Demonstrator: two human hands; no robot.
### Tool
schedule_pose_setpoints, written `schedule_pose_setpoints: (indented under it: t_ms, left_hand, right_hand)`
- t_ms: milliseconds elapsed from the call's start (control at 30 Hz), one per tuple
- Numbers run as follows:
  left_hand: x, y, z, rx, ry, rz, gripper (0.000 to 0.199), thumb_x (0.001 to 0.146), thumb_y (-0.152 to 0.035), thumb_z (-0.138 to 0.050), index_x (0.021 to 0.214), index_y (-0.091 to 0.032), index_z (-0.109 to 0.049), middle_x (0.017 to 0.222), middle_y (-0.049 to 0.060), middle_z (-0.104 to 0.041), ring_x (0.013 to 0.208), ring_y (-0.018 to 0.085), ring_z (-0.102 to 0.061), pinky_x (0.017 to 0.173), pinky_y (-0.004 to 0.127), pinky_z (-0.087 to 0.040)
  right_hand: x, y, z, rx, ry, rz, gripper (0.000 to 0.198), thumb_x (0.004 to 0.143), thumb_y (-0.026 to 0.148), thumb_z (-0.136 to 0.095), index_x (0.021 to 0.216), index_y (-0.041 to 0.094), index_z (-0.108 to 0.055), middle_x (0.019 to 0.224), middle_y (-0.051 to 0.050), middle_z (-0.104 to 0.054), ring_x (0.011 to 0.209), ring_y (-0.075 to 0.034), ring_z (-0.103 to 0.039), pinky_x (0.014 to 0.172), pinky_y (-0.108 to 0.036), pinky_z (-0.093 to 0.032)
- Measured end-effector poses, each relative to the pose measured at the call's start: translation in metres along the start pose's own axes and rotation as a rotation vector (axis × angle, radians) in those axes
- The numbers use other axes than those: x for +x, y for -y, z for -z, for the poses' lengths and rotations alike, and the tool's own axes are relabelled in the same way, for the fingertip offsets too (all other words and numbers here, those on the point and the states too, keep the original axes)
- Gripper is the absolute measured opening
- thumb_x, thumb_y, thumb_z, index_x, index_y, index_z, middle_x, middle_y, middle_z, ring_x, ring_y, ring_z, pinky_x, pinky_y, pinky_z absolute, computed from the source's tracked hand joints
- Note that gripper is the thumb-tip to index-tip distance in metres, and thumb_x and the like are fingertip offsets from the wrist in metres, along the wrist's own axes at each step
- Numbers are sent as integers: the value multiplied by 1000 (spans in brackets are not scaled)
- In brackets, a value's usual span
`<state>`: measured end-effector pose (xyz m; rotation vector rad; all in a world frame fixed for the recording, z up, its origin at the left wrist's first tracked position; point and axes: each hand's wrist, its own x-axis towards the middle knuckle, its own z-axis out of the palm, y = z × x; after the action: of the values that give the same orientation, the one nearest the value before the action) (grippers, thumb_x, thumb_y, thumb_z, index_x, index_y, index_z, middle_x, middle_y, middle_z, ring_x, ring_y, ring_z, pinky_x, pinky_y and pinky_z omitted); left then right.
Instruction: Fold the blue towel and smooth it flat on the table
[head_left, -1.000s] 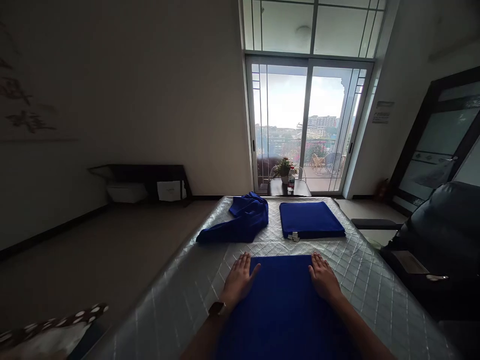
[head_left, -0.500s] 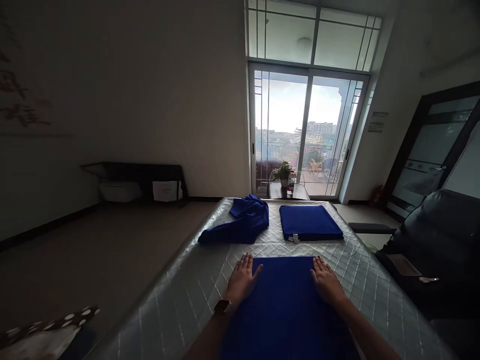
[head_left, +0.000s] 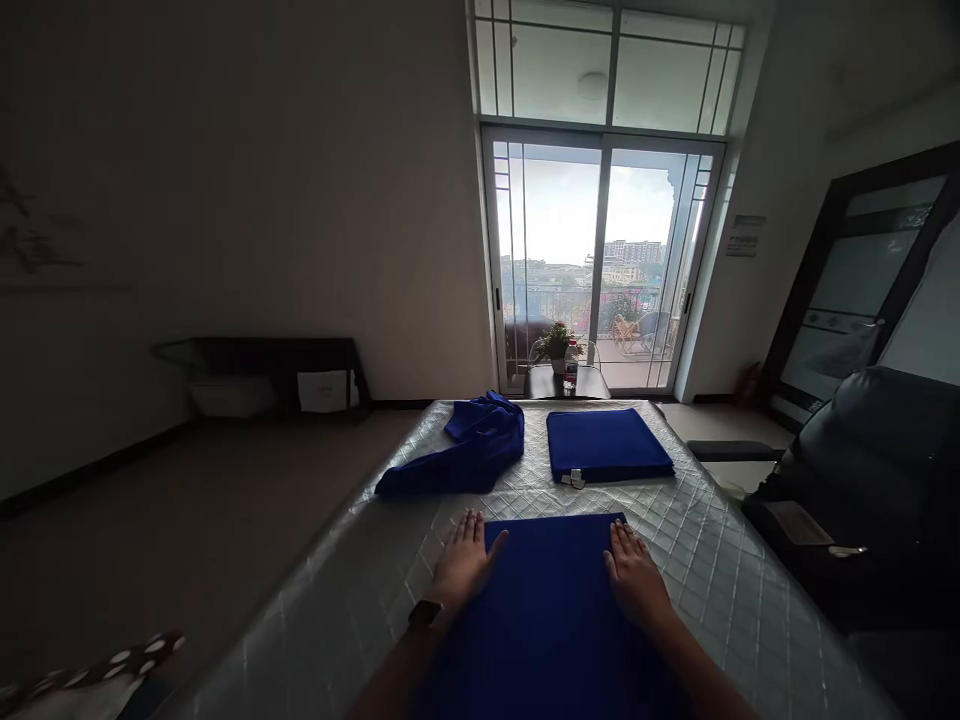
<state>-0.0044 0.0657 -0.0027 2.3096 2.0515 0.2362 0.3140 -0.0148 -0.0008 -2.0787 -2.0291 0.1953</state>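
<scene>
A blue cloth (head_left: 551, 610) lies flat in front of me on a table with a silvery quilted cover (head_left: 337, 590). My left hand (head_left: 465, 560) rests on its left edge near the far corner, fingers stretched out and thumb spread inward. At the far right corner my right hand (head_left: 636, 570) lies flat in the same way, also open. Beyond the hands, a crumpled blue cloth (head_left: 480, 440) sits at the left. To its right is a neatly folded stack of blue cloth (head_left: 609, 443) with white tags at its near edge.
Past the table's far end stands a small dark table (head_left: 581, 383) with a potted plant (head_left: 556, 345) and a bottle (head_left: 571, 365), before a sliding glass door (head_left: 547, 250). A black armchair (head_left: 870, 470) flanks the right side. A dark low bench (head_left: 277, 365) is along the left wall.
The camera view has turned slightly, so the scene sits a little further left. Both hands stay flat at the cloth's far corners, and the cloths keep their places on the table.
</scene>
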Motion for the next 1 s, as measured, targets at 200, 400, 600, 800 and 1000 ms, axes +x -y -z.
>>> schedule_pose_setpoints:
  t_ms: [200, 400, 600, 800, 1000]
  left_hand:
    - [-17, -108, 11, -71, -63, -343, 83, 106, -64, -15, 158, -5, -39, 166, 19, -34, 156, 31, -29, 126, 49, -31]
    - [-45, -190, -17, -219, -28, -574, 72, 108, -56, -13, 161, -12, -34, 167, 13, -37, 157, 23, -29, 129, 44, -28]
    - [-40, -133, -24, -178, -8, -427, 76, 107, -61, -15, 162, -13, -34, 168, 13, -33, 157, 27, -27, 128, 50, -28]
    - [-28, -21, -19, -55, -50, -174, 78, 106, -62, -19, 160, -8, -36, 167, 16, -34, 157, 30, -28, 128, 50, -27]
    - [-28, 21, -20, -103, -57, -59, 84, 105, -64, -14, 162, -4, -27, 170, 18, -26, 158, 28, -24, 128, 47, -25]
  right_hand:
    - [-1, 0, 0, -15, -11, -1, 66, 104, 37, -20, 161, 5, -28, 170, -12, -24, 159, -21, -16, 129, -39, -15]
    - [-1, -5, -3, -75, -10, 72, 63, 102, 26, -21, 160, 5, -31, 170, -13, -22, 159, -23, -16, 129, -41, -16]
    - [1, -4, -4, -19, -9, 14, 65, 104, 34, -20, 161, 4, -28, 170, -12, -22, 159, -21, -14, 129, -40, -15]
    - [2, -4, -4, 3, -3, 14, 66, 104, 35, -18, 161, 3, -27, 170, -12, -22, 159, -20, -15, 129, -40, -14]
    - [1, -3, -4, 20, -23, 24, 66, 104, 36, -18, 161, 3, -28, 170, -13, -25, 159, -22, -19, 130, -42, -17]
